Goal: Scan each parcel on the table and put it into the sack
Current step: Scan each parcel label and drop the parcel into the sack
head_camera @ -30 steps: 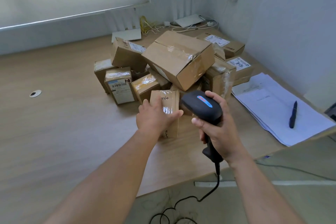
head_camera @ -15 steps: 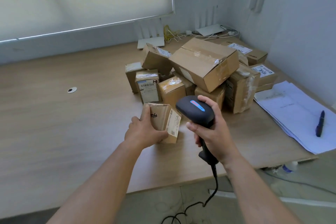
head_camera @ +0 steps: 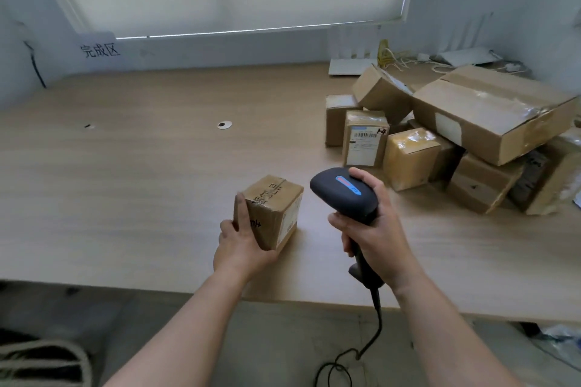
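Left hand [head_camera: 243, 248] grip curled round small brown cardboard parcel [head_camera: 270, 210], held over pale wooden counter [head_camera: 132, 185] near front edge, white label side facing scanner. Right hand [head_camera: 374, 236] grip wrapped round black corded handheld scanner [head_camera: 344, 190], head pointing toward parcel. Bare counter left of parcel; heap of brown cardboard boxes [head_camera: 456, 138] right, apart.

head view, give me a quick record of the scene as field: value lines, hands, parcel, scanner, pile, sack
left hand: left hand grips the small parcel from its left side
right hand: right hand grips the barcode scanner by the handle
small parcel: above the table, white label facing right toward the scanner
scanner: head beside the parcel, cable hanging past the table edge
pile: parcel pile at right, unsorted
sack: dark opening at lower left, likely the sack, mostly cut off
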A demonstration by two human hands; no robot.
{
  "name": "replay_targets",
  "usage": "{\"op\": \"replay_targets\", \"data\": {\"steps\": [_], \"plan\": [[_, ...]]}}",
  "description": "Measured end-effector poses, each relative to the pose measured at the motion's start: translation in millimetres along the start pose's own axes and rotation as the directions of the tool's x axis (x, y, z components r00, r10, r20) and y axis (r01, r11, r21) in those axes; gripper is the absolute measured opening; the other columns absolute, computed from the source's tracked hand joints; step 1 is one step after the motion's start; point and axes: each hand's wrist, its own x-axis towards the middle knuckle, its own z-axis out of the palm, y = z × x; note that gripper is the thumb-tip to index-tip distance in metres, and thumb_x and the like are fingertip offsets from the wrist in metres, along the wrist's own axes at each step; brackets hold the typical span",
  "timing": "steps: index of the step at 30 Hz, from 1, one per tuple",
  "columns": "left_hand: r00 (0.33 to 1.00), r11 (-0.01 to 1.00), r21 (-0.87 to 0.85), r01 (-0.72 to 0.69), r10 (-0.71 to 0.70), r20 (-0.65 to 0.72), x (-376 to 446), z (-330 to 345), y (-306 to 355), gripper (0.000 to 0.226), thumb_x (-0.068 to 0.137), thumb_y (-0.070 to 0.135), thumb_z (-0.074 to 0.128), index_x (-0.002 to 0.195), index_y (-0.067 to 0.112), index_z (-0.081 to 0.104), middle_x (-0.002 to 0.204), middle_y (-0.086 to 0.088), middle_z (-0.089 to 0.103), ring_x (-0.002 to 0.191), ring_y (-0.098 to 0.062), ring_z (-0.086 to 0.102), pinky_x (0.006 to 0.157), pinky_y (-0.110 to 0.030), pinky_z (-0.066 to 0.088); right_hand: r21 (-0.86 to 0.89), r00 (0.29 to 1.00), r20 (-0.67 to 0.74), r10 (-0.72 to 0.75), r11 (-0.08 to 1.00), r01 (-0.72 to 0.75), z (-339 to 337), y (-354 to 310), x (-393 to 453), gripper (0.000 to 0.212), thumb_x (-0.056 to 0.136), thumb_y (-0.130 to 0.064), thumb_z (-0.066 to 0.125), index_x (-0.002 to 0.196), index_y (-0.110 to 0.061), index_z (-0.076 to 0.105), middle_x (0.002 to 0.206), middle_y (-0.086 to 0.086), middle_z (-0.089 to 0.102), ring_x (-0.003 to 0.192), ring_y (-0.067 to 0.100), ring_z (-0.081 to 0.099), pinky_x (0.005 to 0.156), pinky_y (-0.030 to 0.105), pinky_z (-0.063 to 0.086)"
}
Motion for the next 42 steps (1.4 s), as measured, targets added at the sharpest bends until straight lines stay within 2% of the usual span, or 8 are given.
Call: {"op": "replay_targets", "data": {"steps": [4, 8, 12, 16, 19, 23, 32, 42], "plan": [[1.000, 0.999, -0.050, 0.018, -0.018, 0.000, 3, 5, -26, 0.133, 0.069, 0.053, 0.071, 0.123, 0.043, -0.050, 0.134, -0.007, 0.021, 0.123, -0.030, 0.045, 0.096, -0.041, 0.044, -0.007, 1.000, 0.024, 0.018, 1.000, -0.018, 20, 4, 3, 0.069, 0.082, 0.007, 0.071, 0.125, -0.043, 0.050, 0.119, 0.007, 0.056, 0.049, 0.029, 0.048, 0.046, 0.034, 0.045], [0.999, 0.997, -0.071, 0.028, -0.026, 0.025, 9, 1, -32, 0.136, 0.064, 0.063, 0.072, 0.133, 0.041, -0.042, 0.147, -0.009, 0.009, 0.137, -0.030, 0.031, 0.105, -0.041, 0.036, -0.002, 1.000, 0.019, 0.011, 1.000, -0.011, 27, 4, 10, 0.069, 0.082, 0.008, 0.070, 0.125, -0.042, 0.051, 0.119, 0.005, 0.056, 0.049, 0.029, 0.048, 0.045, 0.033, 0.045], [0.996, 0.997, 0.071, -0.030, 0.035, -0.078, 19, -7, -20, 0.124, 0.059, 0.087, 0.052, 0.150, 0.034, -0.013, 0.158, -0.010, -0.011, 0.147, -0.028, 0.000, 0.118, -0.044, 0.010, -0.002, 1.000, 0.012, 0.011, 1.000, -0.011, 25, 1, 16, 0.068, 0.083, 0.008, 0.069, 0.128, -0.038, 0.049, 0.118, 0.005, 0.056, 0.049, 0.028, 0.048, 0.045, 0.033, 0.044], [0.991, 0.958, 0.260, -0.121, 0.133, -0.029, 38, -20, -5, 0.105, 0.067, 0.084, 0.050, 0.150, 0.029, 0.017, 0.160, -0.008, -0.007, 0.147, -0.025, -0.008, 0.119, -0.045, 0.005, -0.016, 1.000, 0.003, 0.005, 1.000, -0.005, 19, -3, 19, 0.068, 0.083, 0.007, 0.071, 0.128, -0.040, 0.049, 0.119, 0.009, 0.055, 0.049, 0.028, 0.050, 0.045, 0.032, 0.045], [0.982, 0.938, 0.292, -0.188, 0.172, 0.081, 55, -28, -3, 0.092, 0.069, 0.072, 0.061, 0.142, 0.024, 0.032, 0.157, -0.007, 0.015, 0.146, -0.026, 0.009, 0.115, -0.044, 0.019, -0.016, 1.000, -0.011, -0.009, 1.000, 0.009, 16, -5, 21, 0.068, 0.080, -0.001, 0.073, 0.126, -0.043, 0.050, 0.121, 0.008, 0.054, 0.049, 0.028, 0.051, 0.046, 0.032, 0.046], [0.963, 0.930, 0.277, -0.241, 0.194, 0.185, 64, -39, -6, 0.073, 0.070, 0.052, 0.070, 0.128, 0.022, 0.037, 0.128, 0.001, 0.044, 0.121, -0.022, 0.039, 0.090, -0.035, 0.041, -0.023, 1.000, -0.023, -0.008, 1.000, 0.008, 23, -5, 19, 0.069, 0.082, 0.004, 0.071, 0.127, -0.043, 0.050, 0.122, 0.007, 0.053, 0.051, 0.027, 0.051, 0.047, 0.033, 0.047], [0.975, 0.921, 0.341, -0.187, 0.133, 0.175, 74, -72, -57, 0.078, 0.076, 0.053, 0.063, 0.143, 0.041, 0.026, 0.134, -0.007, 0.045, 0.123, -0.027, 0.038, 0.094, -0.035, 0.038, -0.006, 0.998, -0.056, 0.002, 1.000, -0.002, 84, 6, 11, 0.068, 0.083, 0.008, 0.070, 0.125, -0.041, 0.050, 0.118, 0.007, 0.056, 0.050, 0.030, 0.048, 0.045, 0.031, 0.045], [0.996, 0.952, 0.303, 0.041, -0.065, 0.068, 91, -111, -139, 0.079, 0.076, 0.056, 0.059, 0.145, 0.036, 0.027, 0.130, -0.010, 0.046, 0.123, -0.030, 0.038, 0.092, -0.036, 0.041, -0.002, 0.998, 0.046, 0.046, 0.999, -0.046, 161, 25, 16, 0.069, 0.083, 0.009, 0.069, 0.121, -0.046, 0.053, 0.116, -0.001, 0.059, 0.049, 0.028, 0.045, 0.046, 0.031, 0.043]]}}
